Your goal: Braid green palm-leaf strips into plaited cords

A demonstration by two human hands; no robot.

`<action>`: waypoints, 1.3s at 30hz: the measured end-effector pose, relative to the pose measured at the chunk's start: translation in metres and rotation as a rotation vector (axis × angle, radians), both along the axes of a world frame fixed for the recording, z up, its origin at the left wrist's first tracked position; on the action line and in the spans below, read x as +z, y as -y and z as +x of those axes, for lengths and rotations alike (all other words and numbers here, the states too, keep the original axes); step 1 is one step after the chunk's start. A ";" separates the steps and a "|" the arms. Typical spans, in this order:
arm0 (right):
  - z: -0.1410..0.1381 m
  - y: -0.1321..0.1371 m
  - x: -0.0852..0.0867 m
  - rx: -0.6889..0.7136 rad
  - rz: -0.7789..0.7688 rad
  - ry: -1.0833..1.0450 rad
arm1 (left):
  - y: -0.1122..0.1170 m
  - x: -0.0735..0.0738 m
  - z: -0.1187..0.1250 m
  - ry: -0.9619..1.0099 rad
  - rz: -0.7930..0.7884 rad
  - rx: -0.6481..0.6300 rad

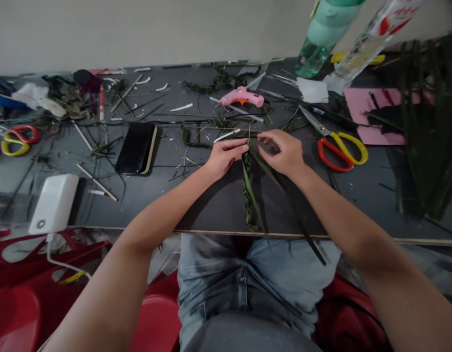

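My left hand (pixel 226 157) pinches the upper end of a braided green leaf strip (pixel 247 190), which hangs down towards the table's front edge. Loose flat leaf blades spread from the same end; one long blade (pixel 297 215) slants right and reaches past the edge over my lap. Just right of the pinched end is my right hand (pixel 284 152), its thumb and index finger apart with a gap between them. The right thumb lies close to the long blade; whether it touches is unclear. A thin pale strand sticks up above the left fingertips.
Scissors with red and yellow handles (pixel 341 151) lie to the right, a pink glue gun (pixel 242 97) behind my hands. Leftward are a black phone (pixel 137 148) and a white power bank (pixel 54 203). Two bottles stand at back right, beside large leaves (pixel 431 132). Scraps litter the dark table.
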State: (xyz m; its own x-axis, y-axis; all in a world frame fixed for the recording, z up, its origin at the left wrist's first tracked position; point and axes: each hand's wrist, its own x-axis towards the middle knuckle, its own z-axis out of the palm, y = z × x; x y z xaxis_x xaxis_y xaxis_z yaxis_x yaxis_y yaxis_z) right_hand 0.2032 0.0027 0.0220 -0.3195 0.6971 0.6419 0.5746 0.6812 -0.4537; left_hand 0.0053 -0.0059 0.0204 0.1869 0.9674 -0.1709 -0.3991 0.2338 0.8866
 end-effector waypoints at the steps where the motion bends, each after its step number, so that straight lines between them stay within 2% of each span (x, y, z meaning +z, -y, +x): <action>1: 0.001 0.000 0.001 0.031 0.047 0.035 | 0.000 0.000 0.000 0.006 0.000 0.002; 6: 0.005 -0.004 0.005 0.153 0.142 0.193 | 0.001 0.002 -0.002 0.006 -0.036 0.006; 13: 0.006 -0.003 0.008 0.227 0.238 0.284 | 0.005 0.007 -0.001 -0.030 -0.099 0.013; 16: 0.005 -0.002 0.011 0.259 0.187 0.318 | 0.004 0.008 -0.002 -0.055 -0.105 0.029; 22: 0.001 -0.006 0.009 0.236 0.131 0.223 | -0.001 0.007 -0.005 -0.071 -0.107 0.048; 25: -0.001 -0.008 0.009 0.259 0.083 0.118 | -0.002 0.007 -0.006 -0.098 -0.049 0.026; 28: -0.003 -0.008 0.011 0.225 -0.010 0.013 | -0.002 0.007 -0.008 -0.161 0.044 0.019; 35: -0.008 -0.007 0.009 0.212 -0.129 -0.060 | -0.001 0.003 -0.011 -0.265 0.154 -0.044; 39: -0.011 -0.003 0.008 0.204 -0.144 -0.108 | 0.000 0.003 -0.009 -0.295 0.174 -0.022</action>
